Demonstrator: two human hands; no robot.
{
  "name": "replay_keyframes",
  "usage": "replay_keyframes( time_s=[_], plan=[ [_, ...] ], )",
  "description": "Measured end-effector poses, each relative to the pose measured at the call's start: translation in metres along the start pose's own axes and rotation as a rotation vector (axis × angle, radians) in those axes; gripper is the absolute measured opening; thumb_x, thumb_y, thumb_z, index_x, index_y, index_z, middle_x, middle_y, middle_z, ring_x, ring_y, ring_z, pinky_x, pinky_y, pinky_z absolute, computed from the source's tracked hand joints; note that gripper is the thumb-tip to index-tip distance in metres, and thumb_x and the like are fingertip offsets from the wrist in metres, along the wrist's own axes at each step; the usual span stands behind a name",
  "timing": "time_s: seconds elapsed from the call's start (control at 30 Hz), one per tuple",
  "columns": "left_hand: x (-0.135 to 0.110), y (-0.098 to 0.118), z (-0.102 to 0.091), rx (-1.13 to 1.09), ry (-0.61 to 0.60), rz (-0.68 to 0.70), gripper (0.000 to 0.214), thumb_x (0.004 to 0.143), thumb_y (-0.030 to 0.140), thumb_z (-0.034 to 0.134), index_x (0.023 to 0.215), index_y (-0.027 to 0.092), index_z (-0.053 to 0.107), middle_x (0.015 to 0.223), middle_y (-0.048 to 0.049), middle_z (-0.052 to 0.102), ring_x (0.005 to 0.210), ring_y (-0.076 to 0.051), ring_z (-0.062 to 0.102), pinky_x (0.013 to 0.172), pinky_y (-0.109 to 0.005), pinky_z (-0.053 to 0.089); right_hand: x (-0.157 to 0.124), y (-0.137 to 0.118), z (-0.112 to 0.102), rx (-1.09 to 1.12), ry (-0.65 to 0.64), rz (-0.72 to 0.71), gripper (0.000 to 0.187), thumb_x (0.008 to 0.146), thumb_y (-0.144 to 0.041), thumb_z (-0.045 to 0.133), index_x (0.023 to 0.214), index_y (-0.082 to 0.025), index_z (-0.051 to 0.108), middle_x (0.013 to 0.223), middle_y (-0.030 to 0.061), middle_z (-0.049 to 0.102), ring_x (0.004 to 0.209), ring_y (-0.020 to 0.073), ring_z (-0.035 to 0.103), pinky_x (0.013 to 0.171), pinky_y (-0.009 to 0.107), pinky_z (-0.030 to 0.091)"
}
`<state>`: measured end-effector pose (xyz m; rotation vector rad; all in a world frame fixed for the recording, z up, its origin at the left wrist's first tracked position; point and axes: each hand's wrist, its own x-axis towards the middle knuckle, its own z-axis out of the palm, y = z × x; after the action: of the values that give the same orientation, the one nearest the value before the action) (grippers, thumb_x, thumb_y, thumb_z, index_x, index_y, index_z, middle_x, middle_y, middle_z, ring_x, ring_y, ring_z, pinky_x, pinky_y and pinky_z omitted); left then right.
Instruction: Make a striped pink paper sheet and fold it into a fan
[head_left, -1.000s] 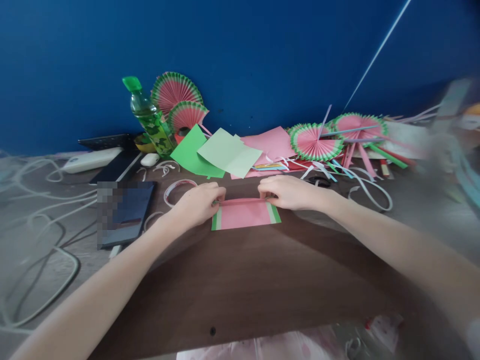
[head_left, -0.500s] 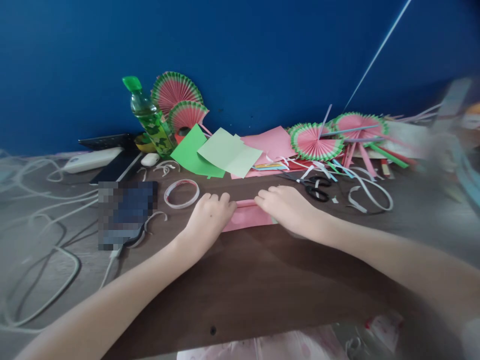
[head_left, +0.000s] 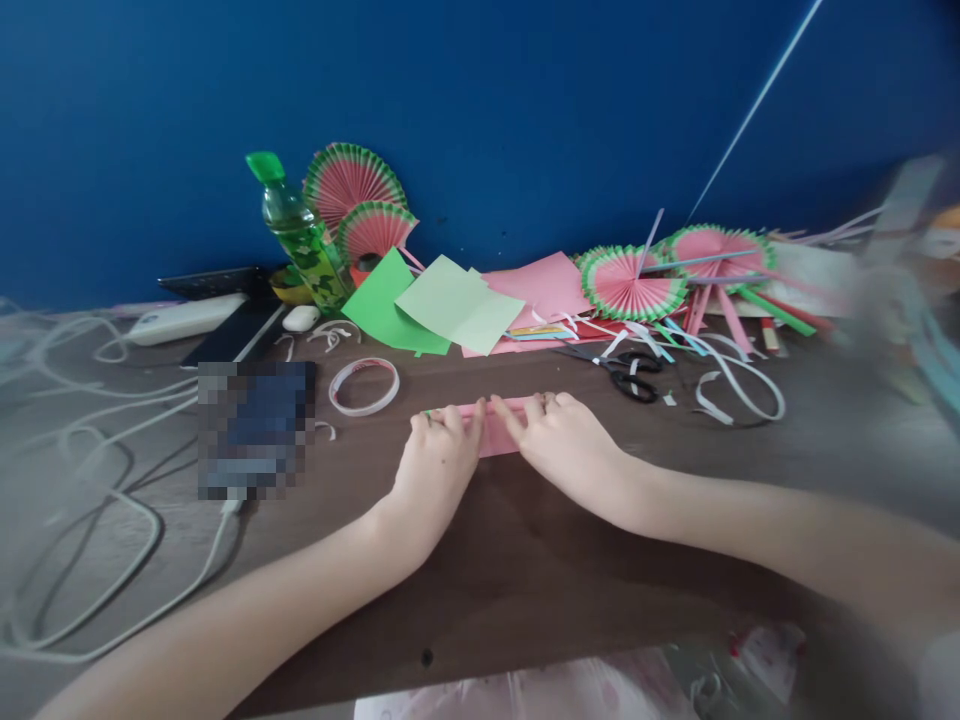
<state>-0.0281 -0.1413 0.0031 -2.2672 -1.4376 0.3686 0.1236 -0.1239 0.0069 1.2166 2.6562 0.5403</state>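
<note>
A pink paper sheet with green edges (head_left: pixel 495 430) lies on the dark wooden table (head_left: pixel 525 570), mostly covered by my hands. My left hand (head_left: pixel 439 465) lies over its left part, fingers stretched forward and pressing on the folded far edge. My right hand (head_left: pixel 559 440) rests on its right part in the same way, fingertips on the fold. The two hands nearly touch over the middle of the paper.
Black scissors (head_left: pixel 626 375) lie behind my right hand. A tape ring (head_left: pixel 364 385) and a phone (head_left: pixel 255 425) sit to the left, with white cables (head_left: pixel 97 500). Green and pink sheets (head_left: pixel 442 305), pleated paper fans (head_left: pixel 634 280) and a green bottle (head_left: pixel 300 235) stand along the blue wall.
My hands have moved from the ends of the paper toward its middle and now lie flat on it. The visible part of the paper has shrunk to a narrow strip.
</note>
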Motion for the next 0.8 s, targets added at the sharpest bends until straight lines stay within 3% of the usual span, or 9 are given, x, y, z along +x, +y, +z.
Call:
replay_keyframes(
  time_s=[0.2,0.33,0.43,0.5,0.6,0.8],
  plan=[
    [0.000,0.007,0.002,0.076,-0.019,0.016,0.052,0.079,-0.001,0.033,0.128,0.013,0.041,0.087,-0.0143,0.060,0.076,-0.021,0.059,0.063,-0.031,0.042,0.001,0.002,0.002,0.041,0.022,0.001,0.044,0.083,-0.002,0.037,0.126,-0.007,0.048,0.088,0.0172,0.066,0.072,0.0226,0.063,0.059,0.032,0.038],
    [0.000,0.006,0.000,0.065,-0.023,0.018,0.052,0.079,-0.003,0.032,0.128,0.009,0.042,0.090,-0.0166,0.061,0.078,-0.021,0.060,0.063,-0.032,0.042,0.001,0.007,0.000,0.095,-0.041,-0.004,0.031,0.079,0.000,0.042,0.095,-0.008,0.066,0.083,0.0163,0.066,0.072,0.0209,0.061,0.060,0.031,0.035],
    [0.001,-0.002,-0.003,-0.055,-0.035,0.005,0.046,0.081,0.000,0.034,0.124,0.010,0.048,0.083,-0.0128,0.061,0.069,-0.018,0.059,0.058,-0.029,0.040,0.003,0.011,-0.004,0.128,-0.073,-0.001,0.026,0.075,0.000,0.046,0.078,-0.011,0.069,0.080,0.0139,0.065,0.070,0.0210,0.060,0.061,0.032,0.032],
    [0.004,-0.008,-0.004,-0.132,0.016,0.003,0.038,0.083,0.004,0.036,0.116,0.012,0.055,0.081,-0.0114,0.059,0.069,-0.019,0.058,0.057,-0.029,0.040,0.005,0.014,-0.007,0.145,-0.050,-0.002,0.024,0.074,-0.001,0.048,0.075,-0.013,0.069,0.077,0.0123,0.063,0.073,0.0220,0.059,0.061,0.032,0.032],
    [0.010,-0.013,-0.003,-0.181,0.134,0.039,0.026,0.084,0.008,0.039,0.095,0.012,0.062,0.088,-0.0121,0.059,0.082,-0.022,0.057,0.067,-0.033,0.043,0.007,0.019,-0.010,0.162,-0.011,-0.032,0.022,0.074,-0.002,0.050,0.072,-0.013,0.068,0.078,0.0120,0.062,0.084,0.0250,0.056,0.063,0.032,0.032],
    [0.019,-0.018,0.006,-0.264,0.098,0.079,0.018,0.082,0.006,0.039,0.087,0.013,0.055,0.085,-0.0090,0.057,0.080,-0.022,0.054,0.065,-0.032,0.043,0.016,0.038,-0.002,0.341,-0.021,-0.005,0.021,0.082,-0.014,0.045,0.075,-0.013,0.065,0.080,0.0078,0.058,0.068,0.0158,0.054,0.051,0.027,0.026]
  ],
)
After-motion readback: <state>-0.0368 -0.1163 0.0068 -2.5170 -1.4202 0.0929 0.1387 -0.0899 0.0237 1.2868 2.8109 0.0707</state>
